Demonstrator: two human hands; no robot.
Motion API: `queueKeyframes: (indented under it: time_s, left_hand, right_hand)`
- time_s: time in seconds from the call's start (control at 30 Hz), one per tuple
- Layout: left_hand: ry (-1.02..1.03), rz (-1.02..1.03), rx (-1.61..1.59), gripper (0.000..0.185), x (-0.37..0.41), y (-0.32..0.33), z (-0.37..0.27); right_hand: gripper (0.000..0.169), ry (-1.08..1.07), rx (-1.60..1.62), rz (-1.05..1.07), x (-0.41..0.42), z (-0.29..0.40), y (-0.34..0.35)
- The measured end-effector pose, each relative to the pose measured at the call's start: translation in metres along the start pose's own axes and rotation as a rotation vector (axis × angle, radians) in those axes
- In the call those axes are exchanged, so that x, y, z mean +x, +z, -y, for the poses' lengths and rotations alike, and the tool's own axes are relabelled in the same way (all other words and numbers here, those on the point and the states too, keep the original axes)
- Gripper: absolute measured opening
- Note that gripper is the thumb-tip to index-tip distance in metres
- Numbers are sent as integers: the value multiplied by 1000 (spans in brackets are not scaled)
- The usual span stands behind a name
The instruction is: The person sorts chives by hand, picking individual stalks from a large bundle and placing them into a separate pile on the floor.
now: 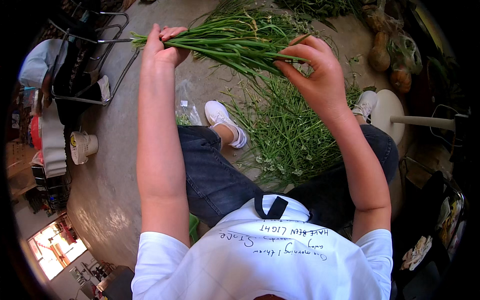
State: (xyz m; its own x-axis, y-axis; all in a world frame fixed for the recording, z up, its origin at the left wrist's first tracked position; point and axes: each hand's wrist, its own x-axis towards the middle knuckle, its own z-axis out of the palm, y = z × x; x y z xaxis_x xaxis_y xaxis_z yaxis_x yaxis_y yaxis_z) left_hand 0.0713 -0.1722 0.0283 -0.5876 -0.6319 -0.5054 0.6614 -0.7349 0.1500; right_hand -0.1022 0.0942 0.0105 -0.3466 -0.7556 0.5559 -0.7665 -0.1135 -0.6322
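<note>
A bunch of long green leaves, apparently garlic chives (228,39), is held up above the floor. My left hand (165,47) grips it near the pale cut ends, which stick out past the palm to the left. At the leafy end, my right hand (315,67) pinches some leaf tips between thumb and fingers. Below, between my legs, lies a loose heap of green stalks (288,138) with small whitish flower heads. More greens (240,9) are spread on the floor behind the held bunch, which partly hides them.
A clear plastic bag (186,107) lies by my white shoe (221,118). Left are a metal-framed chair (116,80) with a seated person and a white bucket (84,147). Squashes (379,52) and a pale round-based stand (388,108) are on the right.
</note>
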Motion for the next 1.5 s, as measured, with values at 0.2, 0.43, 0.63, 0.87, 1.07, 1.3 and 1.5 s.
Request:
queueKeyframes:
  time_s: [0.2, 0.43, 0.63, 0.87, 1.07, 1.3, 1.5]
  left_hand:
    - [20, -50, -2, 39, 0, 1, 8]
    - [77, -50, 105, 40, 1, 2, 12]
    - [108, -61, 110, 42, 6, 5, -2]
    - [57, -44, 101, 52, 10, 3, -15]
    - [233, -31, 25, 56, -8, -7, -73]
    - [121, 1, 21, 56, -3, -7, -71]
    - [148, -17, 42, 53, 5, -1, -40]
  right_hand:
    - [14, 44, 12, 37, -1, 6, 5]
    - [16, 14, -12, 147, 2, 10, -2]
    - [17, 118, 150, 149, -6, 5, -15]
    - [15, 41, -47, 271, -10, 2, -40]
    - [13, 415, -92, 247, -30, -26, -80]
    - [15, 107, -174, 250, -37, -21, -60]
    - [14, 51, 141, 74, -13, -1, -39]
